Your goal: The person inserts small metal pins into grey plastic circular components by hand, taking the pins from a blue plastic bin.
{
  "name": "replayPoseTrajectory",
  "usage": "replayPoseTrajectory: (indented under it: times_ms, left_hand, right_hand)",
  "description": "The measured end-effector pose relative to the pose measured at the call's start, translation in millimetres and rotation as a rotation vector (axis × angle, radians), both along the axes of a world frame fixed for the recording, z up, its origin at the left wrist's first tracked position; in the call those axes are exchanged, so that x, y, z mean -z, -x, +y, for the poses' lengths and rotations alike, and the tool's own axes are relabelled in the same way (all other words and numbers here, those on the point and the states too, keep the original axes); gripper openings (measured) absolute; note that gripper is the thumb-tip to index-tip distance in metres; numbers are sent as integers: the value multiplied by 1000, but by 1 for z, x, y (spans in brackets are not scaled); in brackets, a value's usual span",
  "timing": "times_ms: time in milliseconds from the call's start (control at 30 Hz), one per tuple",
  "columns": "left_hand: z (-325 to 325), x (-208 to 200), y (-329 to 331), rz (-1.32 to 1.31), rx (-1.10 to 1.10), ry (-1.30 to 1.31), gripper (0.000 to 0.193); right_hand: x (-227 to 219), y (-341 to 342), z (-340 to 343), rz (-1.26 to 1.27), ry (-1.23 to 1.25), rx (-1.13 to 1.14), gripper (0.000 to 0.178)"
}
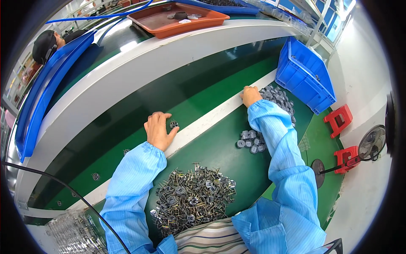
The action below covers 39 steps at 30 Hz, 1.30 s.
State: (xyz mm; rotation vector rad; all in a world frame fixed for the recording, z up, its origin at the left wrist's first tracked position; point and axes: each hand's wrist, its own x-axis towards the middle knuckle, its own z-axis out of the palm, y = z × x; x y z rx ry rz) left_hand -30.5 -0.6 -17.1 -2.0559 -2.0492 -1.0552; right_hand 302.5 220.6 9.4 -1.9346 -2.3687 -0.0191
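Observation:
My left hand [157, 131] reaches over the green conveyor belt, thumb and forefinger spread apart on either side of a small part with metal pins [174, 124]. No grip on that part is visible. My right hand [251, 96] is at the white rail, beside a pile of grey plastic caps [279, 100]. Its fingers are bent together, and what they hold, if anything, is hidden. A smaller cluster of grey caps [251, 141] lies nearer to me. In front of my body is a large heap of metal-pinned parts [194, 197].
Several pinned parts [96, 176] sit spaced along the belt at left. A blue crate [304, 76] stands at right. Beyond the belt are a brown tray [177, 26] and a long blue tray [31, 114], with a person behind it. A black cable [63, 183] crosses lower left. A fan [372, 142] and red stools [339, 120] stand at right.

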Motion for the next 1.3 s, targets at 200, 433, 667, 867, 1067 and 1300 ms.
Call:
replayPoseTrajectory:
  times_ms: [200, 433, 667, 867, 1067, 1300]
  left_hand:
    - [-20, -18, -24, -140, 357, -86, 63]
    - [-29, -8, -44, -339, 578, 227, 55]
    - [-24, 1, -40, -155, 605, -5, 45]
    - [-27, -5, -41, -363, 596, 126, 44]
    - [-28, -15, -43, -443, 599, 160, 47]
    - [-29, -10, -41, -403, 590, 108, 46]
  right_hand:
    - [10, 53, -71, 5, -18, -608, 36]
    - [7, 82, -211, 532, -17, -854, 35]
    - [18, 76, -203, 800, 118, -832, 43]
    - [17, 77, -200, 945, 74, -662, 38]
    - [10, 74, -201, 984, 89, -610, 38]
    - [12, 74, -202, 966, 53, -641, 40]
